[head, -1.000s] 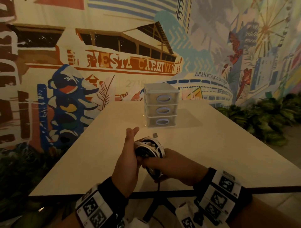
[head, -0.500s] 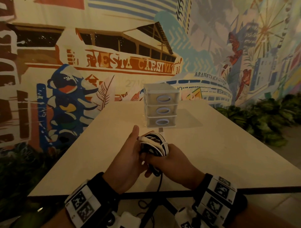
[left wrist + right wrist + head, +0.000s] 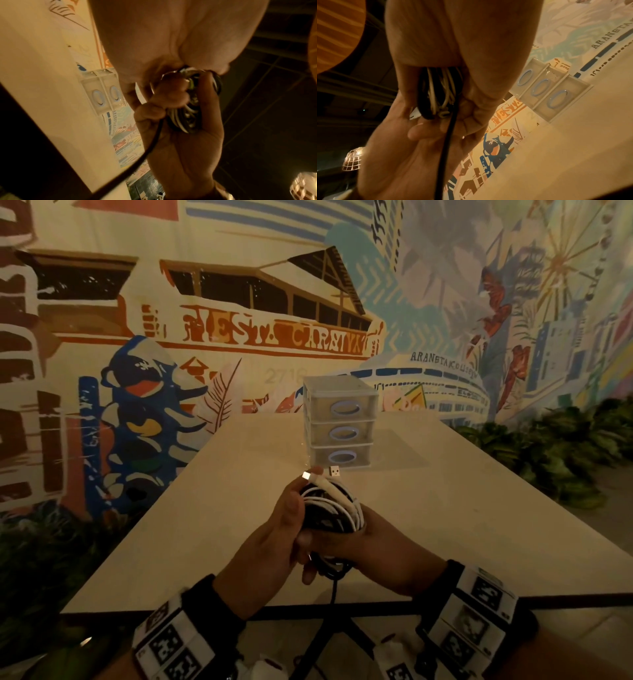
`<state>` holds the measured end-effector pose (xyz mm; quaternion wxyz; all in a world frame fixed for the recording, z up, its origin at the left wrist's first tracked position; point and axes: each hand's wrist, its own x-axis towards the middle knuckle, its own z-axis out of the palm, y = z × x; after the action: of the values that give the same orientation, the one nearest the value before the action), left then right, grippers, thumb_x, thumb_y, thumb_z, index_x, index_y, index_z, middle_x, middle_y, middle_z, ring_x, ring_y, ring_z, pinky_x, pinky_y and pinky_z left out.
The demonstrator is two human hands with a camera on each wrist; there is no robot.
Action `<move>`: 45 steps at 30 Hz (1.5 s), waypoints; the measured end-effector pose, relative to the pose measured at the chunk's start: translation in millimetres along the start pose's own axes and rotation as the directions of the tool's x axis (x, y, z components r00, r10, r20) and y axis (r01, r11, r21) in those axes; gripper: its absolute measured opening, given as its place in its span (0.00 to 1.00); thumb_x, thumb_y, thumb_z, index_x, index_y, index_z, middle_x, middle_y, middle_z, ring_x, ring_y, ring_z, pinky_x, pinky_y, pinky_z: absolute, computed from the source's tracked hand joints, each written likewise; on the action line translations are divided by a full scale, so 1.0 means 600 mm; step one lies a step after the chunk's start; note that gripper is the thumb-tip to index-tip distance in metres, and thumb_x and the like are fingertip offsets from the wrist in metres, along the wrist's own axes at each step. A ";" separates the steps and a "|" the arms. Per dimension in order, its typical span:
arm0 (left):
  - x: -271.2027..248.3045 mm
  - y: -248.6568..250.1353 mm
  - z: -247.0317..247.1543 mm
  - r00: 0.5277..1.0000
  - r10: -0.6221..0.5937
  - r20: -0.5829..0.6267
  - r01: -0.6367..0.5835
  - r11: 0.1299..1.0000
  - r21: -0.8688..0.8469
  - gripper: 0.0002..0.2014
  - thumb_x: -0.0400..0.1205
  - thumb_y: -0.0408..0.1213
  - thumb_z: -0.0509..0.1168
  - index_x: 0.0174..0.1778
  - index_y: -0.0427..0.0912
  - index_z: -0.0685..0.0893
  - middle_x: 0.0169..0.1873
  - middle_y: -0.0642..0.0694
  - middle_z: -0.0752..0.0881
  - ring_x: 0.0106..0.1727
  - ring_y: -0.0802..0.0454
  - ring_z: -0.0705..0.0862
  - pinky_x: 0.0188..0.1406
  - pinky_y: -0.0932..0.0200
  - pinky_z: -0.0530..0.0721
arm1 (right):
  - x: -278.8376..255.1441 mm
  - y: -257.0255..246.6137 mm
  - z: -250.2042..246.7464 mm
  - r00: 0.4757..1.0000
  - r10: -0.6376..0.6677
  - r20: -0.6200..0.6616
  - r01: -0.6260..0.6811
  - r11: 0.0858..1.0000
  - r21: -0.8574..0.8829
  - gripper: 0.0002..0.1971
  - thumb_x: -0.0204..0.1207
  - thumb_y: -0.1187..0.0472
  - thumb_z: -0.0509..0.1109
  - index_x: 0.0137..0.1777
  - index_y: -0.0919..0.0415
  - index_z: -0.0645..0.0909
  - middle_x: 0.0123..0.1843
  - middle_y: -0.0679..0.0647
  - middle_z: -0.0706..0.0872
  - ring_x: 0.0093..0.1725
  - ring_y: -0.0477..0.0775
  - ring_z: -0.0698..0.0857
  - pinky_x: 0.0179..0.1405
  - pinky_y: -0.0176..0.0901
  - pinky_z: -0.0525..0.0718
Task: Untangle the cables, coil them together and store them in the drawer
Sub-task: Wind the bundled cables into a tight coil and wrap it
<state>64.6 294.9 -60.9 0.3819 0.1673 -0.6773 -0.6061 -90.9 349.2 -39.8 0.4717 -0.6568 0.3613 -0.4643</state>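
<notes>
A coil of black and white cables [image 3: 331,513] hangs in the air above the front of the table, between both hands. My right hand [image 3: 371,539] grips its right side, fingers wrapped through the loops [image 3: 439,92]. My left hand [image 3: 289,520] cups the left side, thumb along the white USB plug [image 3: 307,475] at the top. A second plug [image 3: 335,471] sticks up behind. A black cable tail [image 3: 334,589] drops from the coil past the table edge [image 3: 147,150]. The clear three-drawer unit [image 3: 339,422] stands further back on the table, all drawers closed.
The beige table [image 3: 462,525] has its dark front edge just below my wrists. A painted mural wall [image 3: 239,337] rises behind it, and leafy plants [image 3: 561,453] line the right side. Crossed table legs [image 3: 329,642] show beneath.
My left hand went from flat and open beside the coil to wrapped around it. Both hands carried the coil up and forward, toward the drawer unit. The white plug now lies on top.
</notes>
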 end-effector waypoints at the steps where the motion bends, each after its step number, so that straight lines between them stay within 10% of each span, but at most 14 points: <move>1: -0.002 0.001 -0.003 0.999 -0.010 0.033 0.011 1.000 -0.023 0.44 0.66 0.80 0.62 0.76 0.59 0.73 0.55 0.26 0.82 0.47 0.37 0.79 0.33 0.53 0.84 | -0.001 -0.004 0.002 1.000 -0.001 0.023 0.001 1.000 0.015 0.07 0.83 0.68 0.70 0.59 0.64 0.84 0.45 0.59 0.89 0.42 0.67 0.88 0.48 0.53 0.90; 5: -0.002 -0.008 -0.020 0.958 -0.076 0.276 0.142 0.963 -0.229 0.40 0.69 0.62 0.77 0.70 0.39 0.80 0.59 0.37 0.87 0.48 0.37 0.86 0.26 0.58 0.88 | 0.000 -0.011 0.013 0.995 0.015 0.095 -0.008 0.997 -0.082 0.09 0.81 0.65 0.72 0.57 0.52 0.84 0.50 0.53 0.88 0.51 0.58 0.88 0.56 0.54 0.89; 7: 0.000 -0.008 -0.029 0.915 0.028 0.403 0.121 0.932 -0.341 0.30 0.79 0.45 0.74 0.76 0.42 0.76 0.67 0.39 0.84 0.58 0.41 0.87 0.41 0.51 0.92 | -0.004 -0.015 0.017 0.995 0.056 0.085 -0.040 0.982 -0.182 0.14 0.78 0.59 0.74 0.61 0.44 0.83 0.54 0.44 0.89 0.55 0.46 0.89 0.61 0.47 0.88; 10: 0.002 0.006 -0.025 0.903 0.052 0.427 0.034 0.981 -0.191 0.28 0.74 0.49 0.77 0.71 0.57 0.81 0.65 0.50 0.86 0.62 0.38 0.84 0.56 0.25 0.79 | -0.013 -0.018 0.002 0.984 0.167 0.056 -0.143 0.942 -0.303 0.32 0.75 0.57 0.79 0.77 0.46 0.70 0.66 0.48 0.85 0.64 0.43 0.87 0.65 0.44 0.86; 14: 0.002 0.023 -0.005 0.926 0.148 0.348 -0.138 0.989 -0.055 0.18 0.75 0.50 0.77 0.61 0.57 0.87 0.57 0.56 0.89 0.55 0.38 0.85 0.55 0.57 0.87 | -0.014 -0.033 -0.016 0.970 0.198 0.142 -0.123 0.900 -0.419 0.27 0.79 0.73 0.75 0.67 0.45 0.73 0.57 0.36 0.81 0.53 0.22 0.83 0.53 0.21 0.79; 17: 0.007 0.030 0.005 0.926 0.231 0.298 -0.240 0.971 -0.007 0.18 0.74 0.30 0.76 0.57 0.52 0.88 0.53 0.57 0.89 0.59 0.57 0.87 0.56 0.64 0.84 | -0.014 -0.032 -0.022 0.969 0.223 0.108 -0.170 0.914 -0.368 0.26 0.77 0.73 0.76 0.74 0.59 0.75 0.62 0.45 0.85 0.59 0.33 0.86 0.59 0.34 0.86; 20: 0.008 0.033 0.009 0.901 0.285 0.327 -0.326 0.942 0.076 0.25 0.74 0.12 0.69 0.56 0.46 0.87 0.54 0.57 0.89 0.60 0.56 0.87 0.54 0.59 0.87 | -0.016 -0.029 -0.030 0.944 0.281 0.173 -0.177 0.874 -0.453 0.24 0.80 0.67 0.76 0.75 0.60 0.77 0.67 0.54 0.87 0.58 0.35 0.86 0.68 0.40 0.83; 23: 0.007 0.041 0.008 0.902 0.297 0.314 -0.340 0.936 0.091 0.15 0.75 0.15 0.71 0.53 0.35 0.85 0.51 0.43 0.89 0.54 0.37 0.88 0.50 0.38 0.88 | -0.019 -0.039 -0.025 0.929 0.253 0.271 -0.157 0.931 -0.330 0.17 0.82 0.72 0.71 0.61 0.49 0.83 0.53 0.50 0.91 0.48 0.41 0.90 0.53 0.39 0.90; 27: 0.009 0.064 -0.006 0.908 0.343 0.240 -0.389 0.902 0.186 0.14 0.74 0.26 0.76 0.54 0.39 0.84 0.48 0.38 0.88 0.51 0.40 0.88 0.51 0.50 0.87 | -0.013 -0.026 -0.015 0.901 0.369 0.228 -0.265 0.884 -0.384 0.05 0.82 0.59 0.75 0.55 0.55 0.86 0.37 0.52 0.89 0.34 0.44 0.89 0.45 0.41 0.88; 30: 0.008 0.083 -0.030 0.928 0.316 0.198 -0.367 0.869 0.333 0.16 0.73 0.33 0.77 0.56 0.46 0.85 0.51 0.45 0.89 0.55 0.45 0.88 0.56 0.53 0.86 | -0.015 -0.009 -0.027 0.922 0.361 0.143 -0.233 0.809 -0.539 0.13 0.80 0.46 0.75 0.53 0.55 0.85 0.34 0.54 0.85 0.33 0.46 0.85 0.43 0.40 0.82; 34: 0.009 0.095 -0.051 0.919 0.247 0.307 -0.394 0.609 0.688 0.13 0.78 0.36 0.76 0.56 0.44 0.84 0.47 0.51 0.87 0.49 0.54 0.86 0.53 0.61 0.83 | -0.019 0.009 -0.045 0.922 0.387 0.023 -0.353 0.863 -0.360 0.14 0.86 0.48 0.67 0.56 0.58 0.87 0.32 0.50 0.75 0.29 0.48 0.74 0.35 0.43 0.76; 37: 0.014 0.087 -0.072 0.889 0.244 0.388 -0.444 0.243 0.863 0.16 0.79 0.46 0.70 0.60 0.45 0.83 0.49 0.56 0.84 0.49 0.55 0.83 0.54 0.57 0.81 | -0.018 0.015 -0.051 0.904 0.427 0.000 -0.422 0.896 -0.140 0.17 0.91 0.60 0.58 0.62 0.70 0.85 0.30 0.51 0.63 0.27 0.49 0.60 0.30 0.42 0.63; 42: 0.010 0.067 -0.066 0.858 0.267 0.439 -0.417 -0.137 0.898 0.17 0.77 0.51 0.66 0.60 0.51 0.82 0.49 0.54 0.86 0.50 0.49 0.83 0.52 0.46 0.80 | -0.011 0.016 -0.046 0.902 0.430 -0.020 -0.430 0.897 -0.101 0.18 0.88 0.68 0.54 0.62 0.69 0.87 0.28 0.50 0.62 0.25 0.49 0.59 0.26 0.40 0.63; 45: 0.014 0.048 -0.078 0.887 0.251 0.388 -0.382 -0.074 0.921 0.19 0.76 0.48 0.67 0.62 0.49 0.80 0.49 0.52 0.85 0.49 0.49 0.82 0.50 0.45 0.82 | -0.011 0.017 -0.042 0.909 0.416 -0.010 -0.409 0.890 -0.201 0.18 0.90 0.65 0.55 0.63 0.64 0.88 0.28 0.51 0.65 0.24 0.48 0.64 0.24 0.38 0.68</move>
<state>99.4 262.8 -32.2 0.2525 0.1926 -0.9378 0.1406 -117.3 345.1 -48.1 0.4976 -0.6166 0.5288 -0.3042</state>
